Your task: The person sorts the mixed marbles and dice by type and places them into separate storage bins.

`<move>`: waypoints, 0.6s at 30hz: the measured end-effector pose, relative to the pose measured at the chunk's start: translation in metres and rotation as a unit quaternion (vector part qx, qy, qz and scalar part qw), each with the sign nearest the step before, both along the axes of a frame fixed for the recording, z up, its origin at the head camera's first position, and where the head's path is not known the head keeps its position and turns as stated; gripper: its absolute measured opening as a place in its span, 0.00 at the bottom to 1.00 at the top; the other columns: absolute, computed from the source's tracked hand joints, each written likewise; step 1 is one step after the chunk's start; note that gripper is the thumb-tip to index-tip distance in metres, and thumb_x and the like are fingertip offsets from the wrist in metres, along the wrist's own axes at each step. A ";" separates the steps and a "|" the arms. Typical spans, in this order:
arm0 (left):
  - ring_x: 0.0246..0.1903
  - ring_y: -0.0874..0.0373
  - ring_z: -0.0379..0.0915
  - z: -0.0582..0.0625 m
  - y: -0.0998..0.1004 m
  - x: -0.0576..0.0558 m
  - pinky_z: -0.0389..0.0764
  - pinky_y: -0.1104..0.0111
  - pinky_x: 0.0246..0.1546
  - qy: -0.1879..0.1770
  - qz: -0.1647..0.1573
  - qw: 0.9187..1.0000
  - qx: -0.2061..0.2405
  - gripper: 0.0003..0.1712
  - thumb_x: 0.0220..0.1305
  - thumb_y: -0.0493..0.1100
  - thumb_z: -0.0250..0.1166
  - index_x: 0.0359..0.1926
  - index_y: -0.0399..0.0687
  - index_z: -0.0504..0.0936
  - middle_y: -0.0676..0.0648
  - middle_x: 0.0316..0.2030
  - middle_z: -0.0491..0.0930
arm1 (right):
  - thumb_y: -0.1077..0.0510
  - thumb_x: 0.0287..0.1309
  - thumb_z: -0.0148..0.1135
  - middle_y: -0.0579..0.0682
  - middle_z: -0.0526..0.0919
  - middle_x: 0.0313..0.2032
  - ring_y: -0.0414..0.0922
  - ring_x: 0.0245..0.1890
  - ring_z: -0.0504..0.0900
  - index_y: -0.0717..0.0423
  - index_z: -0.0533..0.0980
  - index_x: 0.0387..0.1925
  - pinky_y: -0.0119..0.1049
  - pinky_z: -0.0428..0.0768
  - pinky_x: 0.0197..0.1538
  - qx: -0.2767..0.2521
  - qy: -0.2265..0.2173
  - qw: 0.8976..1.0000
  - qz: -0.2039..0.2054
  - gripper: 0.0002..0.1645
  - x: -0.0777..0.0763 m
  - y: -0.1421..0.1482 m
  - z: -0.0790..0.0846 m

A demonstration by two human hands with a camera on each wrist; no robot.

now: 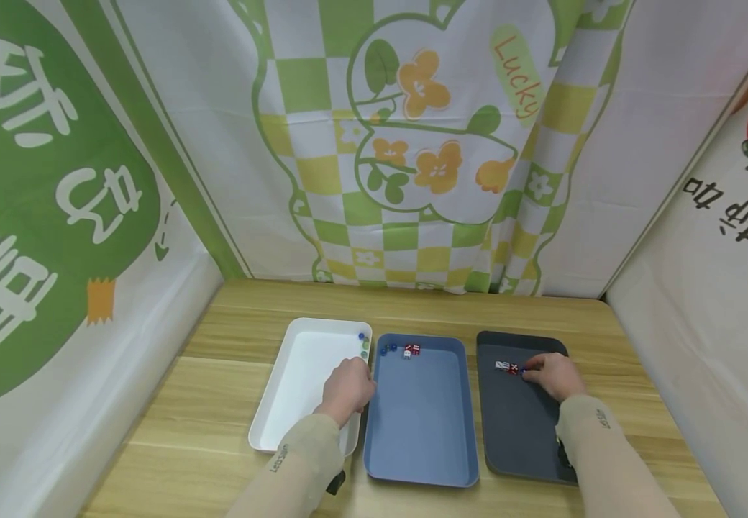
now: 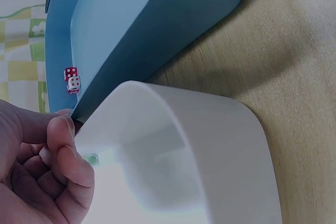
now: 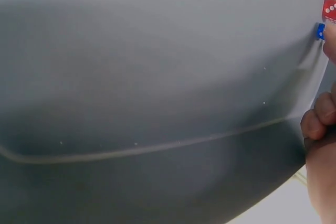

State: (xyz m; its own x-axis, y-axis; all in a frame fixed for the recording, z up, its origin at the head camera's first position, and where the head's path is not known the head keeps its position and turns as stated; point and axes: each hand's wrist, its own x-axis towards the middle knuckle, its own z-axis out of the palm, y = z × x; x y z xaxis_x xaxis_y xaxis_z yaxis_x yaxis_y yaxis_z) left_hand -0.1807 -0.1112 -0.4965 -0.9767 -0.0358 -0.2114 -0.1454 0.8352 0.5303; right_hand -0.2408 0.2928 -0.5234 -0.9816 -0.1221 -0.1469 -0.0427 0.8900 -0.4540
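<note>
In the dark grey tray (image 1: 523,446), my right hand (image 1: 558,375) pinches a small blue die (image 3: 321,31) between thumb and fingertips. The die stands at the end of a short row, beside a red die (image 3: 329,9) and white dice (image 1: 502,365). My left hand (image 1: 348,392) is over the side where the white tray (image 1: 283,388) meets the blue tray (image 1: 422,483). Its thumb and forefinger pinch the blue tray's rim, with the other fingers curled. A green piece (image 2: 92,159) lies in the white tray just beyond those fingers.
Small blue and green pieces (image 1: 365,344) lie in the white tray's far right corner. The blue tray's far end has blue pieces (image 1: 389,349) and red and white dice (image 1: 411,350). All three trays stand side by side on a wooden table (image 1: 173,403), with a patterned curtain (image 1: 413,244) behind.
</note>
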 end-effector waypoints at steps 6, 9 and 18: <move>0.09 0.59 0.72 0.000 0.000 0.000 0.70 0.67 0.15 0.001 0.000 1.000 0.001 0.23 0.62 0.34 0.62 0.10 0.48 0.70 0.50 0.09 0.73 | 0.48 0.61 0.70 0.69 0.81 0.57 0.68 0.57 0.78 0.62 0.83 0.54 0.61 0.77 0.56 -0.005 -0.016 1.000 0.006 0.26 -0.003 0.003 0.002; 0.09 0.59 0.73 -0.001 0.000 -0.001 0.70 0.67 0.15 0.000 -0.001 1.000 0.001 0.23 0.62 0.34 0.62 0.10 0.48 0.71 0.50 0.09 0.74 | 0.47 0.61 0.70 0.69 0.81 0.56 0.67 0.56 0.79 0.63 0.82 0.54 0.60 0.78 0.55 -0.018 -0.018 1.000 0.009 0.28 -0.005 0.003 0.005; 0.09 0.59 0.72 -0.001 0.000 0.000 0.70 0.68 0.15 -0.001 -0.002 1.000 0.006 0.24 0.62 0.33 0.62 0.10 0.49 0.69 0.51 0.08 0.73 | 0.46 0.67 0.64 0.68 0.83 0.54 0.60 0.48 0.84 0.65 0.79 0.59 0.57 0.81 0.50 -0.053 -0.008 0.998 0.025 0.30 -0.009 -0.006 0.022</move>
